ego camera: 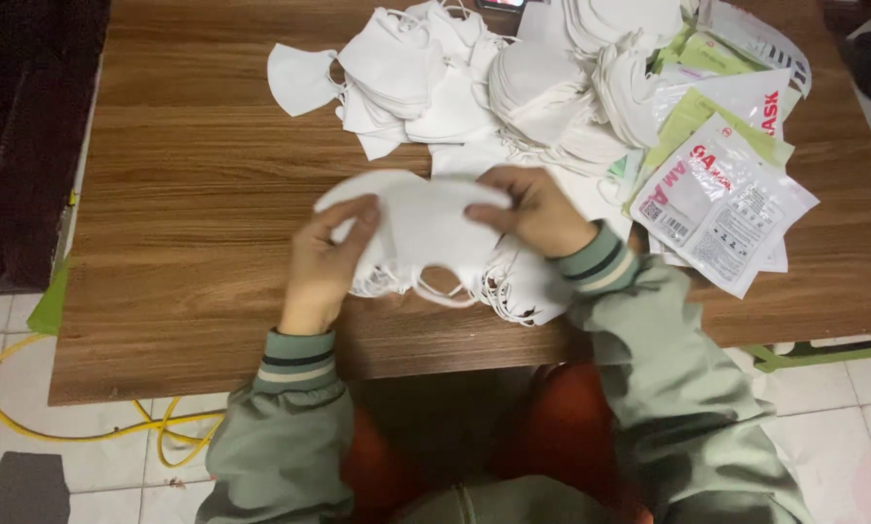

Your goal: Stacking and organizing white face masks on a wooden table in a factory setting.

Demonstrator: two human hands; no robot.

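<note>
My left hand (321,269) and my right hand (535,212) both grip a small stack of white folded face masks (421,225), held just above the wooden table (178,204) near its front edge. The left hand pinches the stack's left end, the right hand its right end. White ear loops (445,294) hang below the stack. More white masks lie under and behind it.
A big heap of white masks (474,82) covers the table's far middle. Flat printed mask packets (722,199) are piled at the right. A yellow cable (86,427) lies on the tiled floor at the left, below the table's edge.
</note>
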